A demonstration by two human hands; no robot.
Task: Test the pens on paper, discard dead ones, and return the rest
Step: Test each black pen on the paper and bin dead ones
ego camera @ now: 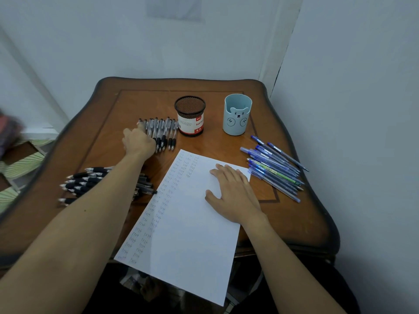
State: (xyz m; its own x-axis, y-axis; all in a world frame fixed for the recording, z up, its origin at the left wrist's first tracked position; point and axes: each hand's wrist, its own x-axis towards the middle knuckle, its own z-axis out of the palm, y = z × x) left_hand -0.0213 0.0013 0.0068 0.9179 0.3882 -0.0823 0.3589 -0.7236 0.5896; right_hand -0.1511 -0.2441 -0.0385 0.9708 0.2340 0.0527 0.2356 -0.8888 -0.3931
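Our left hand (pixel 138 141) reaches onto the row of slim grey pens (pixel 165 130) near the far edge of the glossy wooden desk (pixel 294 223), tips toward us; its grip we cannot tell; our right hand (pixel 233 191) lies flat, fingers spread, on the white paper (pixel 181 234) at the near edge.

Dim, flat, bluish light with soft shadows; wide-angle bending at the edges, left edge blurred

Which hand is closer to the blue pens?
Right. The right hand rests on white paper beside the blue plastic pens; the left hand is far across, at grey pens.
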